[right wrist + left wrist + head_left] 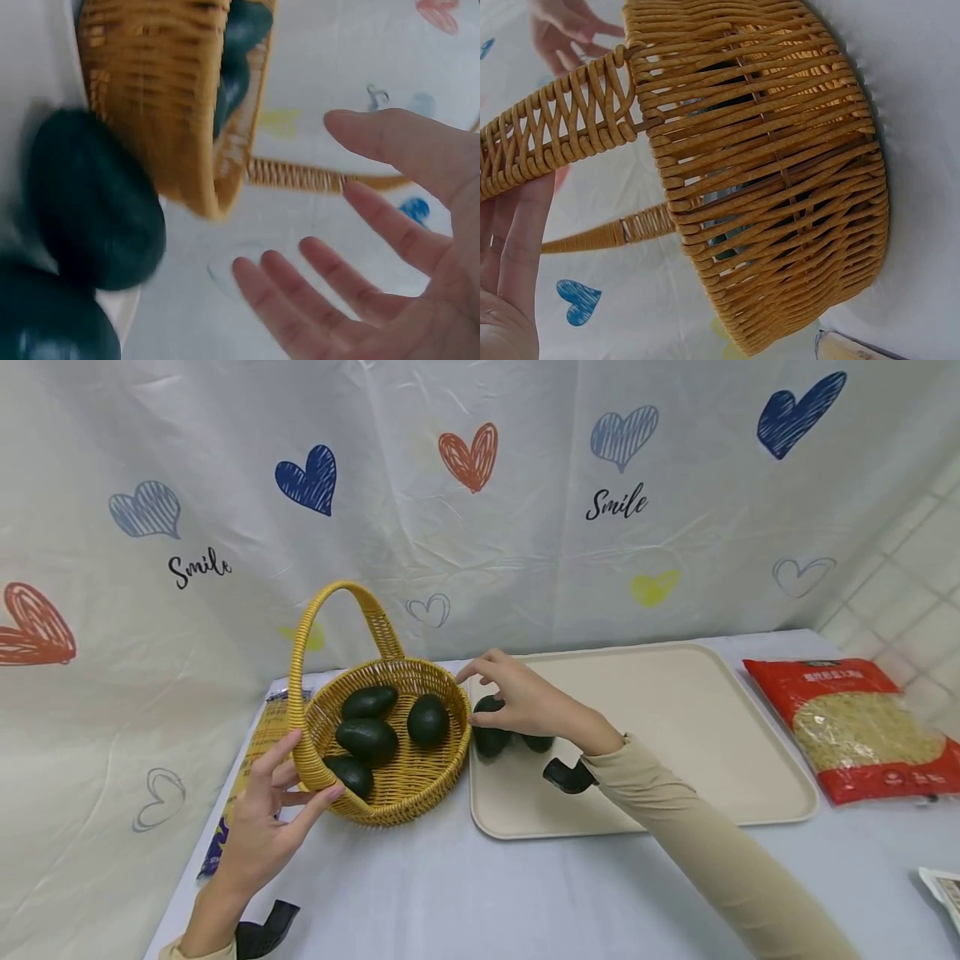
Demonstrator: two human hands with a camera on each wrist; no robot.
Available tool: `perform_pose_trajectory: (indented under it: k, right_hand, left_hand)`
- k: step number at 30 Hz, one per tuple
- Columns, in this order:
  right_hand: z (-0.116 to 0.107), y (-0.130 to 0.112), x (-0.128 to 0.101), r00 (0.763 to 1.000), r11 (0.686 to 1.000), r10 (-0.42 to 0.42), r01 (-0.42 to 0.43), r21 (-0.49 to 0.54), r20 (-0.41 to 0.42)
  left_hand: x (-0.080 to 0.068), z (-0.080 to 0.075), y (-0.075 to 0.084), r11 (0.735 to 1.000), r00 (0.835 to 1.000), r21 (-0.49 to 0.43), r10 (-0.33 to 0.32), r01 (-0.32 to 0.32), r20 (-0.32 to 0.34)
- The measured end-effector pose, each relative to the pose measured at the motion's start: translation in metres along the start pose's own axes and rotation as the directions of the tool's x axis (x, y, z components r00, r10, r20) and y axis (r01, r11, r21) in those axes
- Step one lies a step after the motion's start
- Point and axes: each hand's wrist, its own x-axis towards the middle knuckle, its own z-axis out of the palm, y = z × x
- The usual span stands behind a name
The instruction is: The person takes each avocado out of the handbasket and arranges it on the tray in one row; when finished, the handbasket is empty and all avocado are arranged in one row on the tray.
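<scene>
- right hand [525,702] hovers over the dark green avocados [491,737] at the near-left corner of the beige plastic tray [750,810]; fingers loosely spread, gripping nothing, fruit just below the palm
- left hand [262,827] steadies the woven yellow wicker basket [405,793] by its handle base, fingers straight
- four more avocados inside [367,739], just left of the right hand
</scene>
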Motion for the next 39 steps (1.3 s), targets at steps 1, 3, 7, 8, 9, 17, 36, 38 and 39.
perform_pose_trajectory:
  k: [1, 3, 7, 8, 9, 17, 36, 38, 39]
  right_hand:
    - [0.004, -0.002, 0.004, 1.000, 1.000, -0.013, 0.013, 0.007, 0.005]
    - [0.011, -0.006, 0.011, 0.999, 0.999, -0.032, 0.031, 0.024, 0.013]
    - [0.027, -0.009, 0.024, 0.999, 0.997, -0.038, 0.035, 0.070, 0.035]
    - [0.031, -0.009, 0.027, 0.998, 0.996, -0.034, 0.030, 0.087, 0.043]
    - [0.035, -0.009, 0.029, 0.998, 0.995, -0.029, 0.024, 0.100, 0.051]
    - [0.058, -0.004, 0.042, 0.997, 0.998, 0.031, -0.034, 0.044, 0.069]
    - [0.075, -0.001, 0.066, 0.983, 0.999, 0.001, 0.007, -0.044, 0.185]
    - [0.075, -0.002, 0.066, 0.981, 0.999, -0.024, 0.033, -0.042, 0.191]
    - [0.075, -0.002, 0.065, 0.979, 0.998, -0.042, 0.052, -0.042, 0.197]
  left_hand:
    - [0.001, 0.000, 0.000, 1.000, 1.000, 0.001, 0.001, -0.001, 0.001]
    - [0.002, 0.000, 0.001, 1.000, 1.000, 0.006, 0.005, -0.005, 0.001]
    - [0.003, 0.000, 0.000, 1.000, 1.000, 0.011, 0.016, -0.016, -0.001]
    - [0.003, 0.000, 0.000, 1.000, 1.000, 0.012, 0.019, -0.019, -0.001]
    - [0.003, 0.000, 0.000, 1.000, 1.000, 0.012, 0.020, -0.020, -0.001]
    - [0.003, 0.001, 0.002, 1.000, 1.000, -0.009, 0.018, -0.018, 0.007]
    - [0.002, 0.000, 0.002, 1.000, 1.000, 0.006, -0.002, 0.002, 0.003]
    - [0.002, -0.001, 0.002, 1.000, 1.000, 0.007, -0.004, 0.004, 0.004]
    - [0.002, -0.001, 0.002, 1.000, 1.000, 0.010, -0.006, 0.006, 0.004]
